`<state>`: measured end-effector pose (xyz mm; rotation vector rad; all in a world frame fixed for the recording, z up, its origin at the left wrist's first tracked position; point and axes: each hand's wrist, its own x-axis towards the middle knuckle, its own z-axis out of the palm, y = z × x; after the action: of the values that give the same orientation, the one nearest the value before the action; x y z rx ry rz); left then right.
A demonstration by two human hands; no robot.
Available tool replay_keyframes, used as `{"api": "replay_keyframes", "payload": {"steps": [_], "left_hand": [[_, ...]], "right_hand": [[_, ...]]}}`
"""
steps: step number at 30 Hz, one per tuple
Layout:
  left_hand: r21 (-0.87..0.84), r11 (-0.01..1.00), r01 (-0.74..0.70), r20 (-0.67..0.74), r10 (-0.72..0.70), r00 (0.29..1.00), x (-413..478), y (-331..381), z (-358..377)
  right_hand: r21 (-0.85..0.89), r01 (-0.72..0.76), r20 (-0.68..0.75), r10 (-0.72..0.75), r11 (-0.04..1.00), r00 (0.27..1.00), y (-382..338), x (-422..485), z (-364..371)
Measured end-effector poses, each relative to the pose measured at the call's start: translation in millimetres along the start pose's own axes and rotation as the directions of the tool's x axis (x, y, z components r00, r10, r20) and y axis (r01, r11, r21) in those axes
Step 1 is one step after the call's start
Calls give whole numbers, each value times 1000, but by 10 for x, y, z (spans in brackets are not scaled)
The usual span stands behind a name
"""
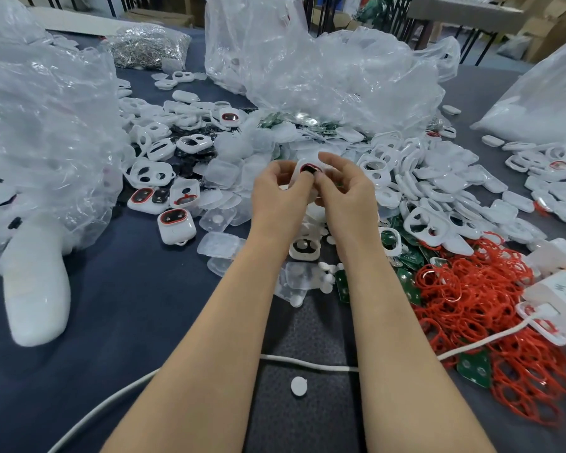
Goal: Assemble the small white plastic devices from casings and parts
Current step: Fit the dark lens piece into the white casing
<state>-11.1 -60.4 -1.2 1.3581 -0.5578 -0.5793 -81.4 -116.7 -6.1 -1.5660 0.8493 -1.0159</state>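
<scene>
Risk: uneven fingertip pressure may unseat the red ring (308, 165) or tilt the black insert (308, 171), and a dropped piece would be lost among loose parts on the desk (138, 305). The casing (296, 173) is raised above the desk, pinched between left hand (276, 192) and right hand (347, 192), both closed on it from either side

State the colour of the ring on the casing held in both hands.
Red; the ring rims a dark opening in the white casing. Head view shows it.
</scene>
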Motion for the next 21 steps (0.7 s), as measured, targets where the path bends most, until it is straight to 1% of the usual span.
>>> {"api": "replay_keyframes", "payload": {"steps": [3,5,7,8,10,12,15,17,21], "left_hand": [[18,1000,-16,-9,16,1000,-9,5,-8],[20,999,-28,-14,28,1000,1,9,-11],[-15,1000,-2,-7,2,1000,28,4,-26],[-60,998,34,11,-33,999,38,7,-40],[-189,972,138,90,-122,988,46,30,-58],[-301,924,235,157,-196,968,43,68,-78],[-399,861,316,211,-249,945,44,91,-112],[-409,844,346,213,-280,936,45,94,-120],[-363,857,366,133,-341,931,60,69,-110]], "right_hand": [[23,7,44,-8,1000,999,-20,-10,-7],[88,-16,75,10,996,997,-41,-17,-11],[174,-54,98,37,983,995,-55,-17,-15],[200,-76,97,57,977,994,-61,-12,-19],[236,-125,100,104,964,990,-68,-2,-42],[311,-173,143,134,934,981,-73,0,-68],[427,-210,216,126,880,968,-85,-4,-89],[431,-214,251,111,877,961,-75,-6,-87],[346,-194,317,81,918,945,-37,-19,-80]]}}
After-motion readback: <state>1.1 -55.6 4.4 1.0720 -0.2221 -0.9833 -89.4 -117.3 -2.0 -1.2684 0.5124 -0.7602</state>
